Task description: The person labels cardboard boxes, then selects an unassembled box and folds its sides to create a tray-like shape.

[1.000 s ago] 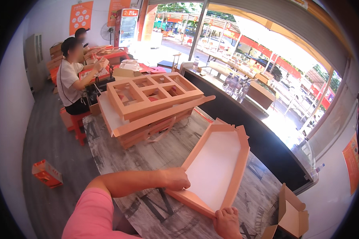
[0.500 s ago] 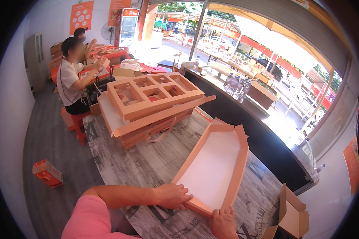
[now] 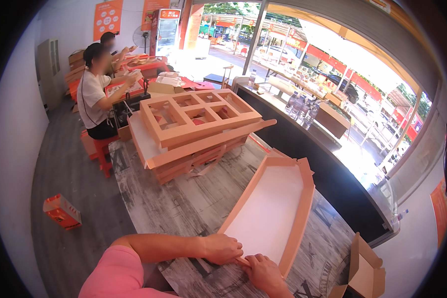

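A shallow orange cardboard tray [image 3: 269, 207] with a white inside lies slantwise on the table in front of me. Its side walls are folded up, and small flaps stick out at its far corner. My left hand [image 3: 224, 249] has its fingers bent over the near left corner of the rim. Close beside it, my right hand [image 3: 264, 274] pinches the near wall, thumb hidden. Beyond the tray, to the left, stands a stack of similar trays, topped by an orange frame divider [image 3: 203, 116] with several square openings.
The wood-patterned table [image 3: 193, 196] carries it all. An open brown carton [image 3: 365, 268] sits at the near right. A dark counter [image 3: 323, 169] with water bottles [image 3: 299, 104] runs along the right. Two people work at the far left, one on a red stool [image 3: 103, 149]. An orange box [image 3: 62, 212] lies on the floor.
My right hand has moved left along the tray's near wall, up to my left hand. My left fingers have curled in more. The whole view has shifted slightly.
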Demonstrator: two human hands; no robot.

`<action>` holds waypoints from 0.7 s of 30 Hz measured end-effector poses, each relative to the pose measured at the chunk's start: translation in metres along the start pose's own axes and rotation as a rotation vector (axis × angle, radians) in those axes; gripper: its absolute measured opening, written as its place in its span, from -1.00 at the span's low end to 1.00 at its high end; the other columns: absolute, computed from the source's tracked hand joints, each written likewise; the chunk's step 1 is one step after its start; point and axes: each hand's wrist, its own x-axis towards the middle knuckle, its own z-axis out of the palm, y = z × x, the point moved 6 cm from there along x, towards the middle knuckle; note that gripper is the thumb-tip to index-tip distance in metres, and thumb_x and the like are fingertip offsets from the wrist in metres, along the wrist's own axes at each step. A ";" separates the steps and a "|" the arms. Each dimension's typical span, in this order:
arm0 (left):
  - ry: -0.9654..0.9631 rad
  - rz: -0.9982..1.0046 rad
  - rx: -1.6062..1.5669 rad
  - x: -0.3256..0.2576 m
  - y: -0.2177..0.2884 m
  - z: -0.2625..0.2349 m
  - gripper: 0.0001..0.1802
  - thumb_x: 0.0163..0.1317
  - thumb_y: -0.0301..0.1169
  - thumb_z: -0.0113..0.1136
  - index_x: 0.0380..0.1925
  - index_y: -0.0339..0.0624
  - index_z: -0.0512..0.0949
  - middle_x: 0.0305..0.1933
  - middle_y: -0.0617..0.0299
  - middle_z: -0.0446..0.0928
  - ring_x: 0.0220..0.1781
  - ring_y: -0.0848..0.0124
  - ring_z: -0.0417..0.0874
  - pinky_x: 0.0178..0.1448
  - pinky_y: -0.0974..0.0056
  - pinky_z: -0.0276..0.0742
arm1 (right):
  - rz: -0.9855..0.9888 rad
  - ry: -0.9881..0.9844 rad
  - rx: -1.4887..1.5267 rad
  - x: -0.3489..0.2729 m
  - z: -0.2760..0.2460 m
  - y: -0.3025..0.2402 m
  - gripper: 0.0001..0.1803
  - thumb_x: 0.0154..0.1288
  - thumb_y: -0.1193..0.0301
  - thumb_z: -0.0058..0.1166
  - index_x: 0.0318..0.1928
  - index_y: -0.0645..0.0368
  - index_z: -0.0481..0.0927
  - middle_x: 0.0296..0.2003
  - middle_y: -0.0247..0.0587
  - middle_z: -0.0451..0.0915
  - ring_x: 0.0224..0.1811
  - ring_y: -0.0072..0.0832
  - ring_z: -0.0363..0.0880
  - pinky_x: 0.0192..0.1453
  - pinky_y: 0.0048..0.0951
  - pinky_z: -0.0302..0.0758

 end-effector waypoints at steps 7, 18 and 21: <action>-0.063 0.031 -0.021 -0.009 -0.003 -0.001 -0.70 0.40 -0.16 0.17 -0.21 -0.19 0.59 -0.19 0.06 0.60 -0.07 0.04 0.66 0.00 0.01 0.62 | -0.051 0.028 0.025 -0.002 -0.011 -0.016 -0.66 0.38 0.22 0.19 0.05 0.13 0.60 -0.16 -0.03 0.66 -0.10 -0.05 0.67 0.02 -0.07 0.62; -0.041 -0.014 -0.027 -0.003 0.013 0.007 -0.68 0.42 -0.14 0.14 -0.22 -0.21 0.58 -0.22 0.03 0.63 -0.11 0.04 0.70 -0.06 0.02 0.65 | 0.053 0.064 -0.007 -0.004 0.000 -0.024 -0.77 0.40 0.26 0.14 -0.13 0.16 0.56 -0.27 -0.06 0.67 -0.16 -0.07 0.69 -0.08 -0.11 0.62; -0.018 -0.012 -0.052 -0.004 0.016 0.006 -0.66 0.42 -0.13 0.14 -0.25 -0.23 0.58 -0.25 0.02 0.64 -0.14 0.02 0.70 -0.07 0.00 0.65 | 0.031 0.135 -0.025 -0.010 -0.013 -0.030 -0.78 0.38 0.26 0.17 -0.16 0.16 0.57 -0.32 -0.08 0.68 -0.20 -0.08 0.70 -0.10 -0.12 0.62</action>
